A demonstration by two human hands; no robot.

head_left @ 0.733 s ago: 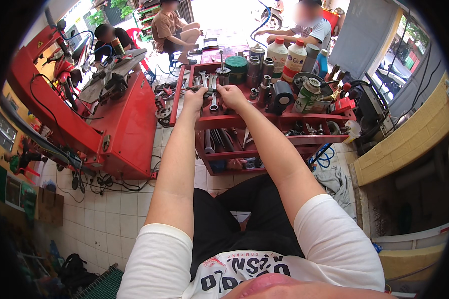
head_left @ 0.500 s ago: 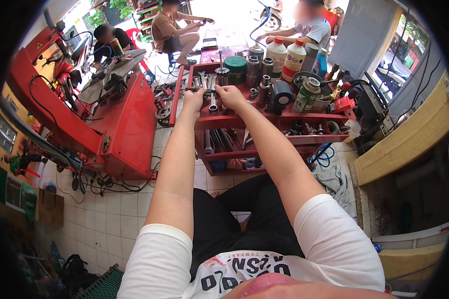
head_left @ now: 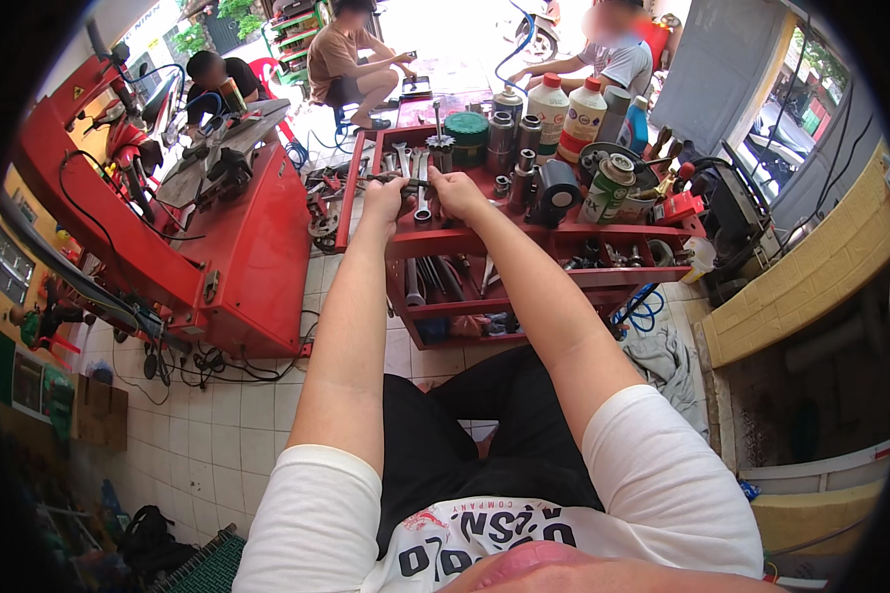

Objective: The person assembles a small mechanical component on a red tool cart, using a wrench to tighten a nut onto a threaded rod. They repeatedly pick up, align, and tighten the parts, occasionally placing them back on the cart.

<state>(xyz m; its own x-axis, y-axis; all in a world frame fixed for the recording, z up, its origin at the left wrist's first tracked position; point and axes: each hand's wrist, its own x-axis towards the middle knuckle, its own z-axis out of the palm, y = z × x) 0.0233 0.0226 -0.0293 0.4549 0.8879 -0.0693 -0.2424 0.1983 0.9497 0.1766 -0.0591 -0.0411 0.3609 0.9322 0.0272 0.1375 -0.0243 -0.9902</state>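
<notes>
Both my arms reach out over the red tool cart [head_left: 554, 240]. My left hand [head_left: 385, 202] and my right hand [head_left: 456, 196] are closed on the two ends of a short dark rod-shaped piece [head_left: 417, 182], held level between them. Its exact kind is too small to make out, and my fingers cover its ends. Below the piece, a combination wrench [head_left: 422, 210] lies on the cart top, among several other wrenches. A toothed metal sprocket [head_left: 441, 143] stands just beyond my right hand.
Metal cylinders [head_left: 501, 133], white bottles with red caps [head_left: 583, 109], a green tub [head_left: 467, 128] and a spray can [head_left: 609, 183] crowd the cart's right side. A red machine [head_left: 252, 257] stands at left. Several people sit farther off. Cables [head_left: 208, 366] lie on the tiled floor.
My hands hold nearly the same place, with the right one shifted very slightly. A seated person in a brown shirt at the back has leaned forward and lowered their hands.
</notes>
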